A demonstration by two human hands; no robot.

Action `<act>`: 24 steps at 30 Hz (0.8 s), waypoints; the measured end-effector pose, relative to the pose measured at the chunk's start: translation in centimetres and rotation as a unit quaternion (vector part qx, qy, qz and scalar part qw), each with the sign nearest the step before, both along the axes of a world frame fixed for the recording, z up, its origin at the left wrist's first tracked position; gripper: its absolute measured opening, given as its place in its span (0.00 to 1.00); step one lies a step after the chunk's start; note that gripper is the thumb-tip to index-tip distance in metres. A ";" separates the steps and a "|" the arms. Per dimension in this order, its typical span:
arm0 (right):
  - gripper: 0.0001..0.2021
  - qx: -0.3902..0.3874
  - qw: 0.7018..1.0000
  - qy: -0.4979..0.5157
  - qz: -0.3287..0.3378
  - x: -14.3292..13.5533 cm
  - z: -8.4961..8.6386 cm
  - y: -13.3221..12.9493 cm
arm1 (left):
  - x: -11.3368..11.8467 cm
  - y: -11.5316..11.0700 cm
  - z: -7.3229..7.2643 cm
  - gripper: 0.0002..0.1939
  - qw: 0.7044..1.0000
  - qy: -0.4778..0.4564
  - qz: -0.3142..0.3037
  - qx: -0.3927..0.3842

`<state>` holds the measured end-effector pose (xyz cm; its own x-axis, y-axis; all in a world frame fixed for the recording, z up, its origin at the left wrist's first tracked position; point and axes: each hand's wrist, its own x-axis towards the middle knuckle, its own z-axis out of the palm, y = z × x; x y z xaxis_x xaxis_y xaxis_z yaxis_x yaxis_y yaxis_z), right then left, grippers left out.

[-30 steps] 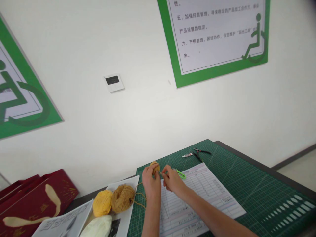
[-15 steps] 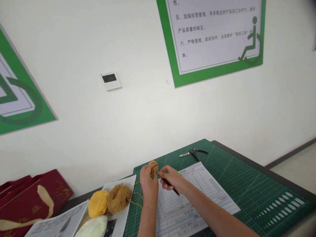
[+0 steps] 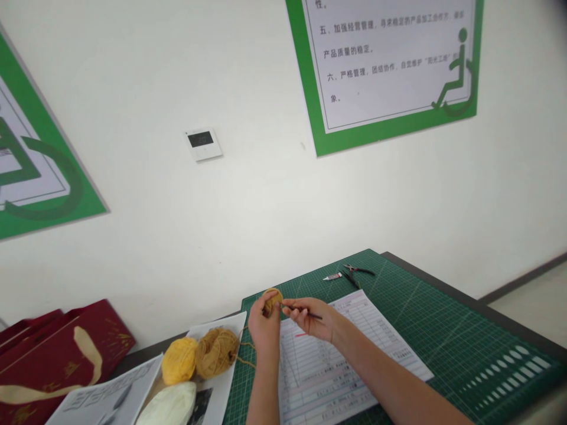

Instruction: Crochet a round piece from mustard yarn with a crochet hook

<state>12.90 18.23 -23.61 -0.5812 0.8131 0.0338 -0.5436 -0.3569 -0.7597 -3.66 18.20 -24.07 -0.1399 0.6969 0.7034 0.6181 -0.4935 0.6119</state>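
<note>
A small round tan crocheted piece (image 3: 273,299) is pinched in my left hand (image 3: 264,323), above the far left part of the green mat. My right hand (image 3: 312,317) is closed on a dark crochet hook (image 3: 313,315), whose tip meets the right side of the piece. Tan yarn (image 3: 246,361) trails behind my left wrist toward a tan yarn ball (image 3: 217,352). Beside that ball sit a yellow yarn ball (image 3: 179,360) and a pale cream one (image 3: 169,405). The stitches are too small to make out.
A printed sheet (image 3: 354,354) lies under my forearms on the green cutting mat (image 3: 443,330). Pliers (image 3: 358,270) and a small tube (image 3: 332,276) rest near the far edge. Dark red bags (image 3: 66,354) stand at the left, beside more papers (image 3: 115,392).
My right hand has turned, and the hook now lies flatter instead of sloping down. A pink mark on the sheet has come into sight below it. The view has shifted slightly.
</note>
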 end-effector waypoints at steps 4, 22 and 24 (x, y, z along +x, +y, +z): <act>0.11 0.035 0.998 0.023 -0.050 -0.5 0.2 -0.6 | 0.0 0.1 -0.1 0.12 1.000 -0.021 -0.010 -0.014; 0.12 0.110 0.941 -0.120 -0.295 -1.9 -1.4 1.2 | 0.6 0.5 -0.4 0.12 0.996 -0.048 -0.057 -0.047; 0.11 0.128 0.934 -0.129 -0.309 -1.8 -1.2 1.0 | 0.7 0.6 -0.4 0.13 0.994 -0.077 -0.064 -0.053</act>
